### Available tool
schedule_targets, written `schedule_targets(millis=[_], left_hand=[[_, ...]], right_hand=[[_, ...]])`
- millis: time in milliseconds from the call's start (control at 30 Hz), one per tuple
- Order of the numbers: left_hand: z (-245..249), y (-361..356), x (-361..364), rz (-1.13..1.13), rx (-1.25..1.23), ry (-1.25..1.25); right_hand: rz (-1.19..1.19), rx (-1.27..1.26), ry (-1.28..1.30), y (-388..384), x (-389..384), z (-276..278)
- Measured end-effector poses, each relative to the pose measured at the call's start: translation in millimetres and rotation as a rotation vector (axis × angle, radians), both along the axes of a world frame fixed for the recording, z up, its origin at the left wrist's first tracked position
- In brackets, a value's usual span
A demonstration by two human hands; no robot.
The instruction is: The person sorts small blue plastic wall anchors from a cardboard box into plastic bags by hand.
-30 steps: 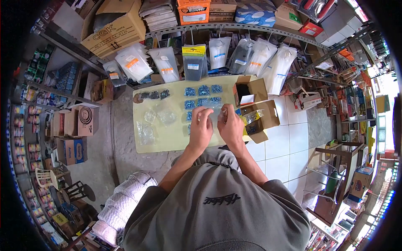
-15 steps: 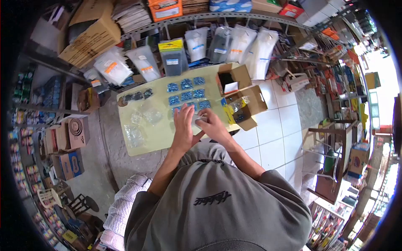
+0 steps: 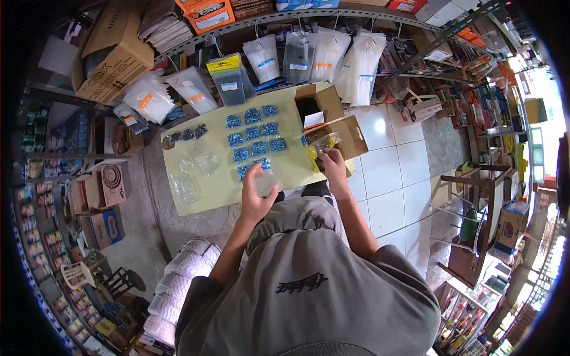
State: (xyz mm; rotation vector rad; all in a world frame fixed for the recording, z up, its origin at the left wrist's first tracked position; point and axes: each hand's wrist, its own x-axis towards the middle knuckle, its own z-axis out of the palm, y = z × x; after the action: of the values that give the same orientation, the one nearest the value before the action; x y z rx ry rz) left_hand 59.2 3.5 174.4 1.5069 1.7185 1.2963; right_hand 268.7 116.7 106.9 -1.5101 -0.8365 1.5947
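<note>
My left hand [image 3: 255, 202] holds a small clear plastic bag [image 3: 265, 183] between thumb and fingers, over the near edge of the pale yellow table [image 3: 222, 178]. My right hand [image 3: 335, 166] is at the open cardboard box [image 3: 352, 140], its fingers curled down and their tips hidden. A clear and yellow plastic packet [image 3: 329, 141] lies at that box, just beyond the fingers. Several clear packets of blue pieces [image 3: 252, 132] are laid in rows beyond my left hand; the nearest blue packet [image 3: 243, 171] is partly covered by it.
A second open box [image 3: 329, 104] with dark contents stands behind the first. Loose clear bags [image 3: 185, 188] and dark packets [image 3: 189, 134] lie at the table's left. Bags of cable ties [image 3: 360, 68] hang from a shelf rail behind. White floor tiles [image 3: 386, 196] are on the right.
My hands have moved apart. The right went from beside the left to the open box on the right; the left stayed near the table edge, with the clear bag. The camera view shifted slightly.
</note>
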Motion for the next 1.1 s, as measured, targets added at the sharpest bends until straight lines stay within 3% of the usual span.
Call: schedule_targets(millis=[133,200,233,267,333,433,567,633,667,767,833,867,933,1000,1067,1100], left_hand=[[4,4,29,0.132,-0.040,-0.129],[5,4,43,0.171,-0.056,-0.145],[7,5,51,0.218,-0.074,-0.193],[8,6,58,0.263,-0.090,-0.243],[6,7,68,0.271,-0.112,-0.261],[3,10,79,0.268,-0.122,-0.363],[1,15,81,0.250,-0.139,-0.290],[5,19,80,0.256,-0.134,-0.299],[6,19,78,0.241,-0.111,-0.291],[5,20,71,0.241,-0.087,-0.273],[2,20,69,0.249,-0.086,-0.267],[1,21,68,0.238,-0.087,-0.300],[3,22,67,0.234,-0.086,-0.338],[7,22,65,0.216,-0.075,-0.296],[5,20,62,0.243,-0.080,-0.302],[3,19,61,0.259,-0.091,-0.308]], right_hand=[[0.030,-0.018,0.083,23,15,-17],[0.280,0.202,0.125,22,10,-16],[0.467,0.153,0.081,20,11,-10],[0.631,0.421,-0.106,18,8,-8],[0.822,0.601,-0.227,14,3,-5],[0.892,0.745,-0.438,9,-1,2],[0.978,0.713,-0.142,16,2,-13],[0.762,0.551,-0.184,20,11,-14],[0.646,0.585,-0.299,29,16,-15],[0.660,0.602,-0.486,57,34,-48],[0.869,0.866,-0.824,68,37,-70],[0.876,0.869,-0.826,72,36,-74],[1.303,0.827,-0.938,79,35,-80],[1.383,0.828,-1.004,82,34,-111],[1.448,1.020,-1.078,88,36,-152],[1.501,0.939,-1.141,87,33,-124]])
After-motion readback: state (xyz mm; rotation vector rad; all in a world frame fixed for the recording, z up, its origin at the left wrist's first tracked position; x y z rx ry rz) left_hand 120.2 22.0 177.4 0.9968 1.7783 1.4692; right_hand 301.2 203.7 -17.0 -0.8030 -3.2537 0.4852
